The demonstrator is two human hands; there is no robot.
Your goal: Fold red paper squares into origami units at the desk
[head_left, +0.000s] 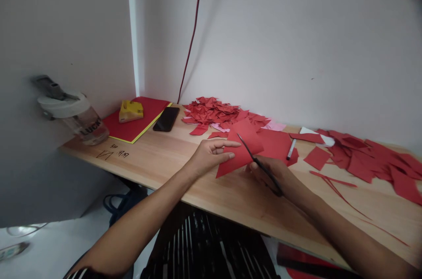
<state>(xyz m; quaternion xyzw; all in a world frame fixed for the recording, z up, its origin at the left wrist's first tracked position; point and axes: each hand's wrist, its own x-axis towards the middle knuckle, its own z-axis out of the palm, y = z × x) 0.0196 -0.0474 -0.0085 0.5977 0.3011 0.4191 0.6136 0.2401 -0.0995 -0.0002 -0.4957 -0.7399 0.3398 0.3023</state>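
My left hand is at the middle of the table, its index finger stretched along a piece of red paper and the thumb below. The paper is held up at a tilt, its lower corner near the tabletop. My right hand is closed round the black handles of a pair of scissors. The blades point up and left across the paper; whether they are parted is hard to make out. Behind my right hand lies a larger red sheet with a white marker on it.
A heap of folded red paper pieces lies by the wall. Cut red pieces and thin strips spread rightward. Leftward are a phone, a red folder with a yellow box, and a tilted water bottle.
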